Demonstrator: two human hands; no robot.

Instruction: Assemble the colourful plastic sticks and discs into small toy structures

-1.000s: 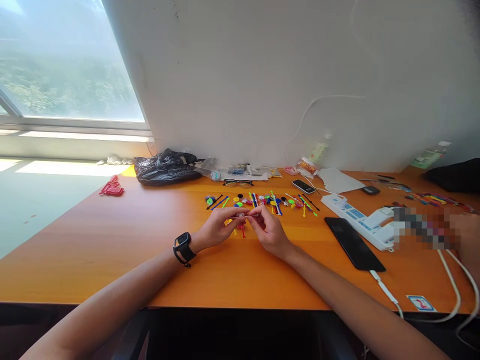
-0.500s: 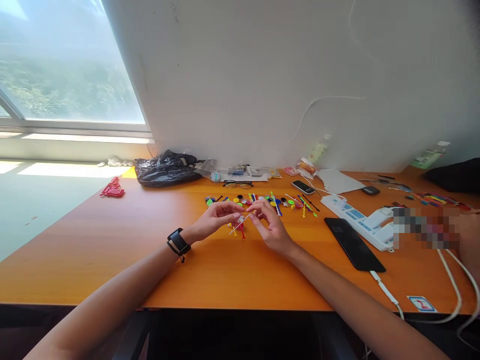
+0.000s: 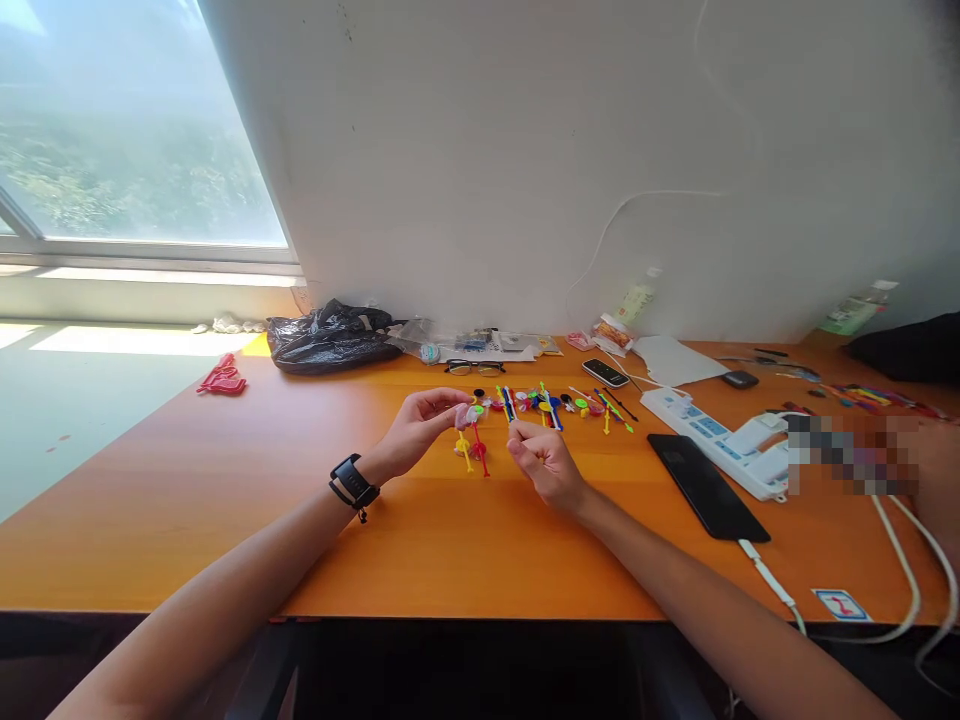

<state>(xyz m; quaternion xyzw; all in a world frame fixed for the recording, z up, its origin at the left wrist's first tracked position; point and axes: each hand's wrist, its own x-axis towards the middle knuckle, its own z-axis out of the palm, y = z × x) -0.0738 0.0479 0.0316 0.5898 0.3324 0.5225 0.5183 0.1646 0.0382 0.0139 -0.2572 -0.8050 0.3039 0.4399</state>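
Note:
My left hand [image 3: 420,430], with a black watch [image 3: 354,482] on its wrist, pinches a small pale plastic piece [image 3: 464,416] between thumb and fingers. Just below it on the table lie a yellow plastic arrow [image 3: 466,452] and a red plastic arrow [image 3: 480,450], each with a small round part. My right hand [image 3: 547,465] is closed, fingers curled, a little to the right. What it holds, if anything, is hidden. Behind both hands spreads a pile of colourful plastic arrows and discs [image 3: 551,405]; thin white and dark sticks show just past my right fingertips.
At the back are a black plastic bag [image 3: 330,338], eyeglasses [image 3: 475,368] and a dark handheld device [image 3: 606,373]. To the right lie a phone [image 3: 705,485] on a cable and a white power strip [image 3: 705,435]. Another person's hand shows at the far right, partly blurred out.
My hands have moved apart. The thin white stick that lay between them is no longer seen there. My right fingers have curled in, and the yellow and red arrows show more fully.

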